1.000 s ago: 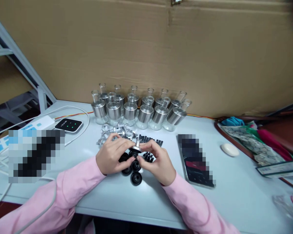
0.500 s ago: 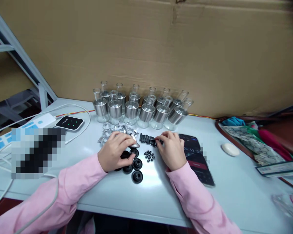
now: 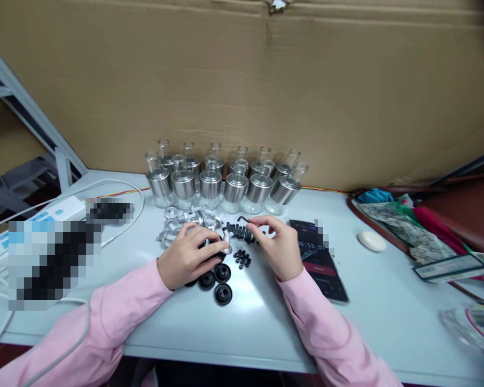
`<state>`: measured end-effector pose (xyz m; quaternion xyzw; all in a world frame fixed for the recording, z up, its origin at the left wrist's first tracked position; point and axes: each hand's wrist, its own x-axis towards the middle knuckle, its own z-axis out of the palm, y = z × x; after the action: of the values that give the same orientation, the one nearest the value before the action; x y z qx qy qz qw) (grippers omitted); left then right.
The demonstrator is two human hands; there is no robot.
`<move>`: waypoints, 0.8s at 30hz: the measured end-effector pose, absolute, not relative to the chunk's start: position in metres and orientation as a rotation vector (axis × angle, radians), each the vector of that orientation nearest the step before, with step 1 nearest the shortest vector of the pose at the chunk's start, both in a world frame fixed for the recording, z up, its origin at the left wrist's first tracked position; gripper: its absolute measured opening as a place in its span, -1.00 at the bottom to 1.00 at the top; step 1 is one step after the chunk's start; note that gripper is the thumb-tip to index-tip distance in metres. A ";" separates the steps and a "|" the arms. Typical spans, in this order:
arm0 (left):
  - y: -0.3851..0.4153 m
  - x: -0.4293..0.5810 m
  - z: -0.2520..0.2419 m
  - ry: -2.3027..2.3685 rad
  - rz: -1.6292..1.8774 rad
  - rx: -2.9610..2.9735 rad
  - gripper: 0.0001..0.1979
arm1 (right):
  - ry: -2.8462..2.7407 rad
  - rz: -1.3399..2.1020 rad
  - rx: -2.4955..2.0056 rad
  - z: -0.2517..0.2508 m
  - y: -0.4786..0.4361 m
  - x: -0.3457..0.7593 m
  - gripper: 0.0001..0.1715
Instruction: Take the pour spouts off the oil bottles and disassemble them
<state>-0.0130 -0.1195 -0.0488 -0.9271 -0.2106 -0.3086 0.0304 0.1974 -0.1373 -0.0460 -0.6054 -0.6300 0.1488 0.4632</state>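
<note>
My left hand (image 3: 191,255) is closed around a silver metal cap (image 3: 228,249) with a narrow stem, its fingers hiding part of it. Below that hand lie several round black caps (image 3: 223,294) with raised centres. My right hand (image 3: 280,244) pinches a thin black L-shaped hex key (image 3: 243,219) between thumb and fingertips, the bent end pointing left. Under it is a row of short black cylindrical pieces (image 3: 237,231). A cluster of tiny black rings (image 3: 242,259) sits between the hands. Silver clamp-like fittings (image 3: 177,219) are heaped beyond my left hand.
Glass bottles with metal sleeves (image 3: 236,187) stand in two rows by the cardboard wall (image 3: 242,91). A phone (image 3: 320,263) showing a timer lies right of my right hand, then a white oval object (image 3: 372,241). A power strip (image 3: 60,212) and white cable (image 3: 141,204) are left.
My right hand has lifted from the black pieces with the hex key now showing in its fingers. My left hand has tilted the metal cap more upright. The view has shifted slightly.
</note>
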 end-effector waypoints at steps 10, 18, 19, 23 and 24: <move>-0.117 -0.015 -0.051 -0.597 -0.930 -2.850 -0.80 | -1.215 0.965 -1.145 -0.048 -0.149 0.171 -0.86; -0.117 -0.014 -0.048 -0.548 -0.946 -2.834 -0.81 | -1.129 0.972 -1.114 -0.048 -0.148 0.171 -0.88; -0.117 -0.013 -0.048 -0.541 -0.945 -2.837 -0.81 | -1.131 0.982 -1.110 -0.049 -0.148 0.171 -0.87; -0.117 -0.013 -0.049 -0.534 -0.946 -2.829 -0.79 | -1.160 1.004 -1.122 -0.051 -0.149 0.170 -0.86; -0.117 -0.014 -0.049 -0.535 -0.948 -2.822 -0.78 | -1.166 0.997 -1.128 -0.051 -0.149 0.170 -0.86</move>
<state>-0.0136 -0.1172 -0.0488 -0.9314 -0.1766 -0.3130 0.0585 0.1696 -0.1486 -0.0508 -0.4824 -0.4988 0.4267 0.5800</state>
